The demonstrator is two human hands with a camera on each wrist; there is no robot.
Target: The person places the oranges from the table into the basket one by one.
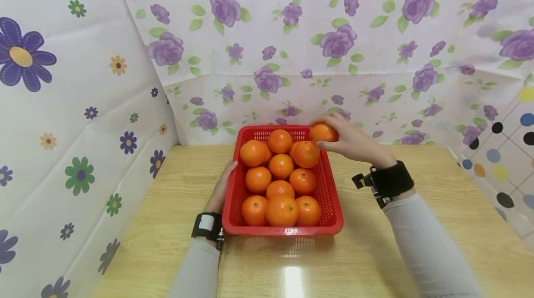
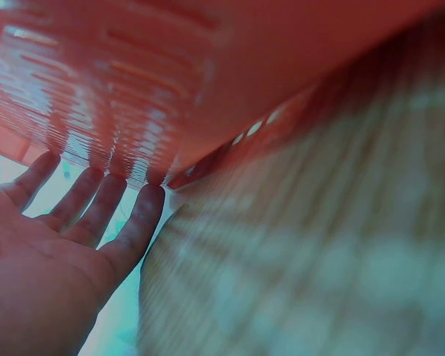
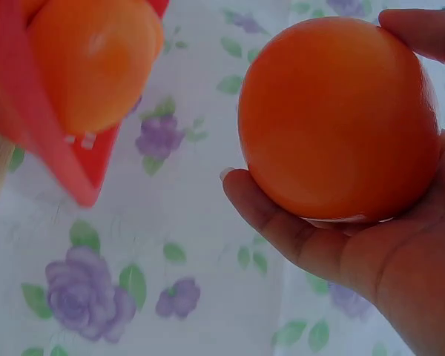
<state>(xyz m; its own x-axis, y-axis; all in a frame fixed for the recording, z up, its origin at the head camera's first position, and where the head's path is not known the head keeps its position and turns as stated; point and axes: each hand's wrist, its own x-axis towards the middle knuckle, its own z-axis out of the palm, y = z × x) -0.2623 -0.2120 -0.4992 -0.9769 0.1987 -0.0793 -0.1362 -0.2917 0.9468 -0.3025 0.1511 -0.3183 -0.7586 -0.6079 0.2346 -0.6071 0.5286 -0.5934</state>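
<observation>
A red plastic basket (image 1: 282, 231) filled with several oranges (image 1: 281, 166) stands on the wooden table. Over its far right corner my right hand (image 1: 348, 138) holds one orange (image 1: 323, 132). In the right wrist view thumb and fingers curve round that orange (image 3: 340, 119), which is apart from the basket rim (image 3: 55, 141). At the basket's left side rests my left hand (image 1: 221, 187). The left wrist view shows its straight, spread fingers (image 2: 137, 222) with the tips against the slotted basket wall (image 2: 133, 81).
The table (image 1: 388, 196) has a light wood grain. Behind it hangs a white cloth (image 1: 304, 47) with purple roses, and another flowered cloth (image 1: 75, 117) covers the left side. A dotted cloth (image 1: 506, 159) borders the right.
</observation>
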